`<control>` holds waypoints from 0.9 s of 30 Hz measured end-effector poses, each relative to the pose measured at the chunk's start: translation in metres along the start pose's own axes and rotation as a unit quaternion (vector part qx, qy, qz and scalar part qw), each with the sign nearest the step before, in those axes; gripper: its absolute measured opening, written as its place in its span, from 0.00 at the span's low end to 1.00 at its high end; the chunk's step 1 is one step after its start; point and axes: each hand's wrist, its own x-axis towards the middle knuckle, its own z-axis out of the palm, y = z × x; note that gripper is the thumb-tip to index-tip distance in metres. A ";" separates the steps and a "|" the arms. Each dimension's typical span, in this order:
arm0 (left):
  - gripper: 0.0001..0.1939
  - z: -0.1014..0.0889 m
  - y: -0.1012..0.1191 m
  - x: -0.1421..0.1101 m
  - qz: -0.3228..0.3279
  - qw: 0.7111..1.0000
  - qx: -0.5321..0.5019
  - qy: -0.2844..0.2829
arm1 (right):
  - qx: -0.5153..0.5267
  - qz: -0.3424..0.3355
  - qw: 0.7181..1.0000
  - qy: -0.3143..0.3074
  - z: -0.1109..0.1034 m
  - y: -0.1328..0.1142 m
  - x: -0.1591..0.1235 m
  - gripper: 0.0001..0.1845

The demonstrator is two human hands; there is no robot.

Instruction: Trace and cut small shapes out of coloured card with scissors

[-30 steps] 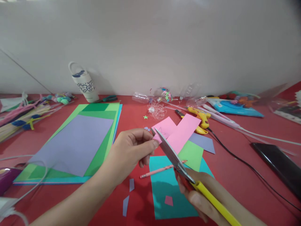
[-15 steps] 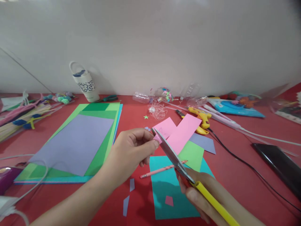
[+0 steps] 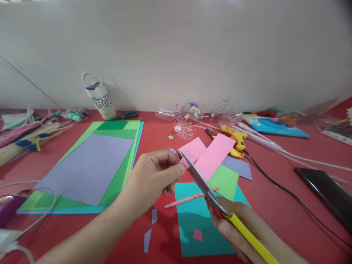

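Observation:
Between thumb and fingers, my left hand (image 3: pixel 158 170) pinches a small piece of pink paper (image 3: pixel 184 160). My right hand (image 3: pixel 233 220) is wrapped round yellow-handled scissors (image 3: pixel 203 183), whose blades reach up-left to the pink piece; their tips lie beside my left fingertips. Behind the blades are a pink sheet with pencil lines (image 3: pixel 195 147) and a plain pink strip (image 3: pixel 216 156). Below them a pink pencil (image 3: pixel 187 200) lies partly across a teal sheet (image 3: pixel 192 220), which also bears a small pink scrap (image 3: pixel 198 234).
Stacked coloured paper (image 3: pixel 90 168) lies at left, near a white tumbler (image 3: pixel 100 99). Two purple scraps (image 3: pixel 147 240) lie in front. At right are a yellow glue gun (image 3: pixel 238 137) with its black cord and a black phone (image 3: pixel 324 194). Clear plastic pieces (image 3: pixel 184 128) sit at the back.

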 end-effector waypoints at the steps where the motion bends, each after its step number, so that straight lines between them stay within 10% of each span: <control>1: 0.10 0.000 0.000 0.000 -0.001 1.000 -0.001 -0.001 | 0.000 0.005 1.000 -0.002 0.000 0.000 0.000 0.25; 27: 0.10 0.001 -0.002 0.001 -0.014 1.000 -0.025 -0.006 | 0.007 0.028 1.000 -0.007 0.000 0.001 -0.003 0.26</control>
